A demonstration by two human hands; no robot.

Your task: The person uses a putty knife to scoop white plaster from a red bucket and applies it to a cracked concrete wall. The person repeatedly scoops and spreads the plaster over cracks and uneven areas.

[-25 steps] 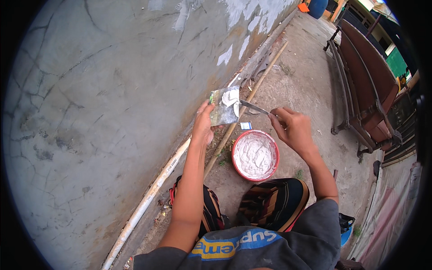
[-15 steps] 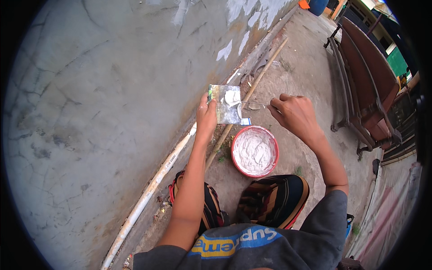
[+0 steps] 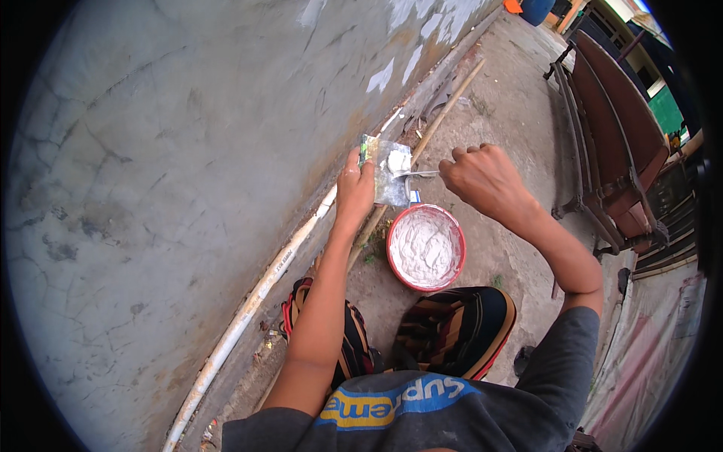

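My left hand [image 3: 354, 184] grips a flat, smudged square board [image 3: 389, 188] by its left edge. A lump of white paste [image 3: 398, 160] sits on the board. My right hand [image 3: 482, 181] is closed round a thin metal spatula [image 3: 422, 173], whose far end touches the board beside the paste. Below both hands a red tub [image 3: 391, 261] of whitish paste stands on the concrete ground, with a small blue and white packet [image 3: 415, 196] just behind it.
A cracked grey wall [image 3: 173, 188] with white patches rises at left. A white pipe [image 3: 256, 301] and a bamboo pole [image 3: 452, 100] lie along its foot. A dark wooden bench [image 3: 610, 143] stands at right. A blue barrel [image 3: 536, 9] is in the distance.
My right hand has moved up, its arm swinging outward to the right. The board in my left hand has shifted slightly right and upward.
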